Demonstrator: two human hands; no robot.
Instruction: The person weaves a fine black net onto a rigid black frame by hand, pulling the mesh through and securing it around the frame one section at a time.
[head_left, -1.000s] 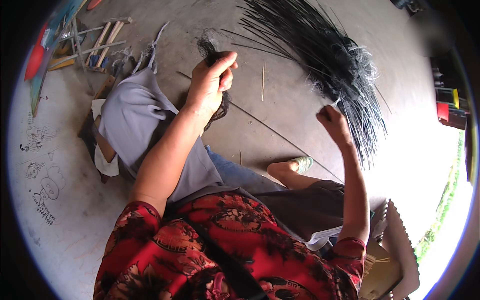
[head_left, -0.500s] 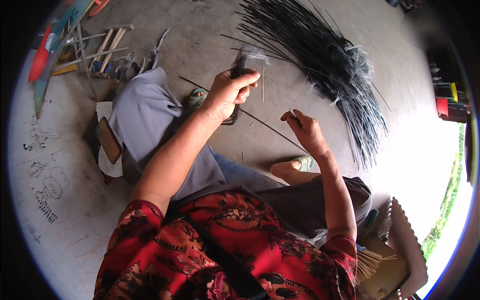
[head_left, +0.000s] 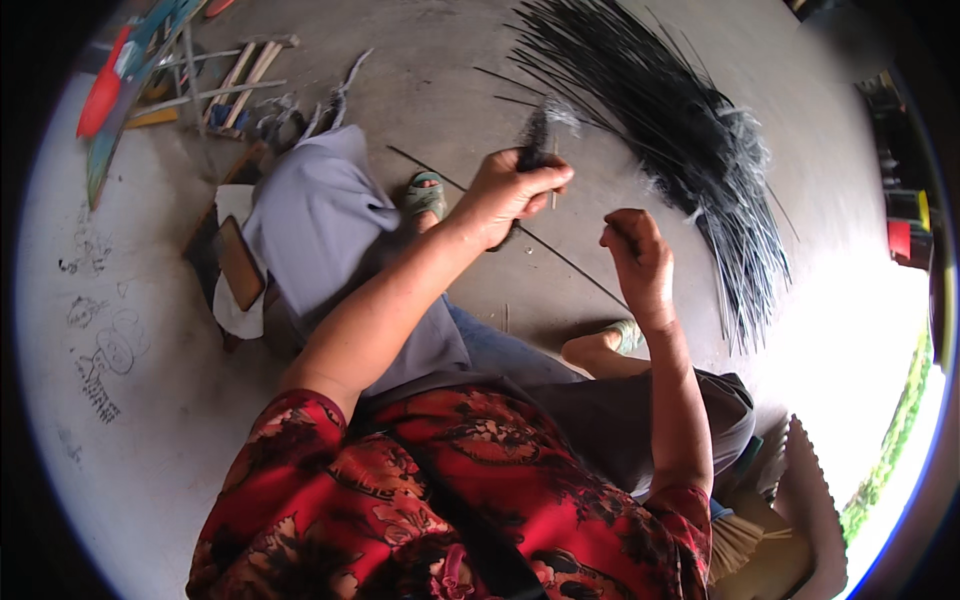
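Observation:
My left hand is closed around a bundle of dark, hair-like fibre. The fibre sticks up above my fist with a pale, frayed tip, and a little of it shows below. To the right, apart from the bundle, my right hand is raised with its fingers curled and pressed together. Whatever it may hold is hidden by the fingers. Beyond both hands, a large heap of long black strips lies on the floor, with pale frayed strands at its middle.
A long thin dark rod lies on the floor beneath my hands. Grey cloth covers my left leg; a phone-like flat brown object rests beside it. Wooden frame pieces stand far left. Light sticks are bundled at lower right.
The whole view has shifted slightly. My left hand has moved right with the fibre bundle, nearer my right hand. The right hand has turned, and a small pale thing at its fingertips no longer shows.

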